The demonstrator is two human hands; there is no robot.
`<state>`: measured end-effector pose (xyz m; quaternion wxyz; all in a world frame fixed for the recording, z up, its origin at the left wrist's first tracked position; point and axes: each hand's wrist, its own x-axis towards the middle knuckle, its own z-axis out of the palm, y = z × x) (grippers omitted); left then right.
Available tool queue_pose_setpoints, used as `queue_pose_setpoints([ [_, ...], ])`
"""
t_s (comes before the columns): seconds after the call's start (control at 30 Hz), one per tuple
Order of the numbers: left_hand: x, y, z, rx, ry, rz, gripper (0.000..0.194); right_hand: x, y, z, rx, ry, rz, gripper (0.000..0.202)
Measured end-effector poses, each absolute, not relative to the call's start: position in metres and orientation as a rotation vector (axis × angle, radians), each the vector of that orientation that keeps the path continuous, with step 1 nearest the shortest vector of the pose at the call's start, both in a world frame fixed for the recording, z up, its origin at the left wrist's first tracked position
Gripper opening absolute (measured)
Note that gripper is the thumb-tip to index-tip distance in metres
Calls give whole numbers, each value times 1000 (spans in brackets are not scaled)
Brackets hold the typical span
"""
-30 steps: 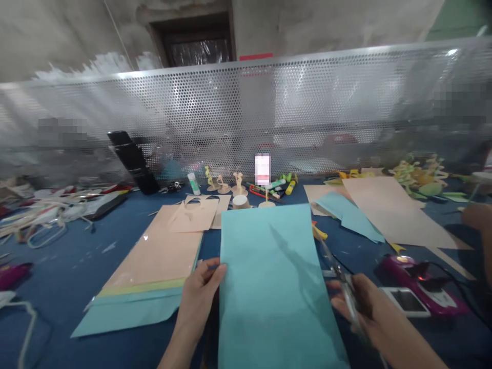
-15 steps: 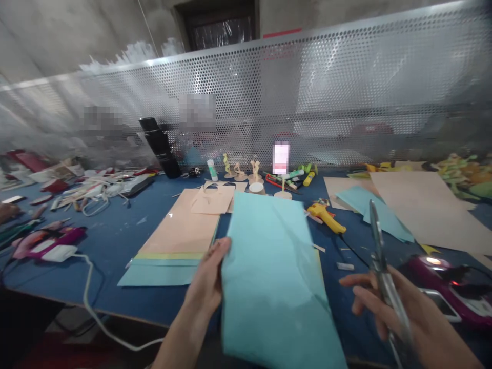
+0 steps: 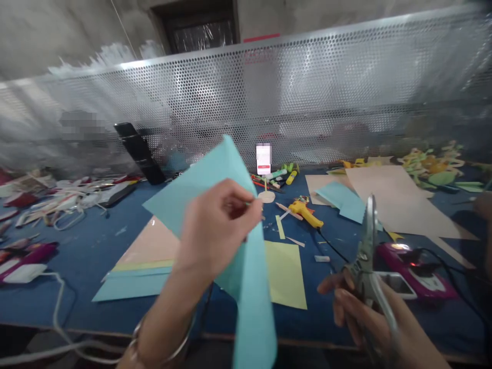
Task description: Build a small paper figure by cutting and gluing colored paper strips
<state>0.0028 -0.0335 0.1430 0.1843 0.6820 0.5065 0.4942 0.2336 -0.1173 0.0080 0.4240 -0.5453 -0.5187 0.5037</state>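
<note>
My left hand (image 3: 223, 225) pinches a light-blue sheet of paper (image 3: 251, 287) near its edge and holds it up, tilted, over the table. Part of the sheet bends down in a narrow strip towards me; the rest fans out behind the hand. In my right hand (image 3: 365, 312) is a pair of metal scissors (image 3: 367, 256), blades pointing up and away, apart from the paper. The fingers wrap about its handles. A pale yellow sheet (image 3: 286, 274) lies on the table between the two hands.
On the blue table (image 3: 126, 228) a stack of coloured paper (image 3: 134, 279) lies left. A yellow glue gun (image 3: 305, 212) with a black cord lies ahead. Large beige sheets (image 3: 392, 200) and a purple power strip (image 3: 417, 277) are right. A lit phone (image 3: 263, 159) leans on the perforated metal screen (image 3: 215, 97).
My left hand has raised and turned the light-blue sheet from flat-facing to edge-on, uncovering the yellow sheet. The scissors in my right hand have moved slightly left. The view has swung right.
</note>
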Motion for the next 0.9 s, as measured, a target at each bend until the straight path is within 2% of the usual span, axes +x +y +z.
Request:
queue_pose_setpoints([
  [0.1, 37, 6, 110, 1954, 1330, 989, 18, 233, -116, 4, -1380, -1247, 1284, 35],
  [0.2, 50, 19, 77, 1951, 1253, 785, 32, 235, -114, 2, -1387, -1207, 1264, 39],
  [0.3, 42, 0, 55, 1982, 1254, 683, 40, 242, -113, 1, -1456, -1239, 1228, 41],
  [0.4, 14, -28, 40, 2023, 1319, 594, 31, 252, -111, -2, -1541, -1327, 1166, 38],
  [0.47, -11, -39, 29, 2089, 1461, 526, 33, 257, -105, -5, -1601, -1378, 1073, 35],
  [0.63, -61, -47, 10, 2101, 1924, 554, 50, 249, -78, -5, -1827, -1652, 695, 30],
  [0.73, -64, -59, 7, 1972, 1829, 629, 46, 234, -63, 0, -1954, -1800, 509, 15],
  [0.83, -58, -79, 8, 1754, 1620, 753, 36, 219, -56, 3, -1947, -1854, 560, 9],
  [0.9, -57, -92, 11, 1595, 1325, 733, 35, 213, -56, 4, -1892, -1863, 602, 10],
])
